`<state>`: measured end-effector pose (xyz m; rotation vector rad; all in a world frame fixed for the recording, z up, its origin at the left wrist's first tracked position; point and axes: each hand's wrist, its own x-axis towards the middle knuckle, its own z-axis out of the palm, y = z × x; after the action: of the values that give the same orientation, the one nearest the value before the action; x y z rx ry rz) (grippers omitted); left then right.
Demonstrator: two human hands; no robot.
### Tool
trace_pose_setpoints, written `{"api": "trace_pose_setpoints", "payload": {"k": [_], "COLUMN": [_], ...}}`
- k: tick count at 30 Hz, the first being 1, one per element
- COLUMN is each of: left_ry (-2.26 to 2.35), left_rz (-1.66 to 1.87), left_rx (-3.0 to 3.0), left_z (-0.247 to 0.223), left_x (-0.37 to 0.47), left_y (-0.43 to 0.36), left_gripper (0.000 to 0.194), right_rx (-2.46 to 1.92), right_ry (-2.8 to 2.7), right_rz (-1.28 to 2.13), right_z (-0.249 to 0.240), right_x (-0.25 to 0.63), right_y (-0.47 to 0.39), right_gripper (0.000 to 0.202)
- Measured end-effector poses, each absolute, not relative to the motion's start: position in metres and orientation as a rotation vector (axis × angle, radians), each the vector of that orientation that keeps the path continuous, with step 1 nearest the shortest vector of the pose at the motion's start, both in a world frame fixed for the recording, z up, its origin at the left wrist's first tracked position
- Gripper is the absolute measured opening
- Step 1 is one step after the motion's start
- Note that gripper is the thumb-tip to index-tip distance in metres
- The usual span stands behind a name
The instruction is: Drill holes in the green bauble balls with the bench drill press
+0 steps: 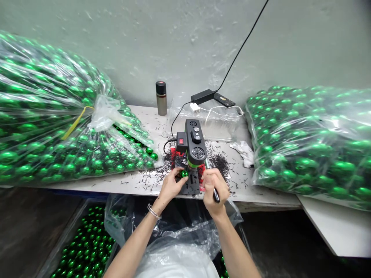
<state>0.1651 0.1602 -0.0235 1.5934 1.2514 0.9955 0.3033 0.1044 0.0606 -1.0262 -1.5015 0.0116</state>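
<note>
Nearest, at the lower left, a bin (64,238) holds many shiny green balls, its near part cut off by the frame. Clear plastic sheeting (174,241) spreads beside it, below the table edge. Above, the person's two hands work apart: the left hand (171,183) (a silvery bangle at its wrist) pinches one green ball (184,173) at the base of a small black bench machine (196,141), under its head; the right hand (216,189) is wrapped round the machine's lever (216,196). Dark shavings (220,164) litter the white table (116,183). Large clear bags packed with green balls flank the machine: the left bag (37,146) is gathered, with a yellow strip (77,123); the right bag (313,146) bulges nearly as large. Farther back, a black-capped bottle (161,102) stands beside a clear plastic box (223,133), with a black adapter (203,96) on it; the box's contents are unclear.
</note>
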Motion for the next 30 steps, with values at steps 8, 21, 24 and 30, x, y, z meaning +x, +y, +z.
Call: {"api": "trace_pose_setpoints", "payload": {"k": [8,21,24,30], "left_ry": [1.372,1.342,1.338,1.314], "left_rz": [0.993,1.129,1.131,1.146], "left_rx": [2.010,2.111,2.119,2.127], "left_z": [-0.028,-0.039,-0.038,-0.038], "left_x": [0.169,0.173,0.174,0.173], "left_y": [0.158,0.155,0.155,0.154], "left_gripper": [0.031,0.029,0.029,0.028], "right_rx": [-1.002,-0.924,-0.916,-0.914], "right_ry": [-1.531,-1.496,-1.460,-1.540], "right_rz": [-0.021,-0.207,-0.204,-0.223], "right_z": [0.058,0.003,-0.007,-0.012], "right_x": [0.304,0.304,0.303,0.306], "right_y": [0.105,0.115,0.117,0.119], "right_gripper": [0.027,0.028,0.030,0.029]}}
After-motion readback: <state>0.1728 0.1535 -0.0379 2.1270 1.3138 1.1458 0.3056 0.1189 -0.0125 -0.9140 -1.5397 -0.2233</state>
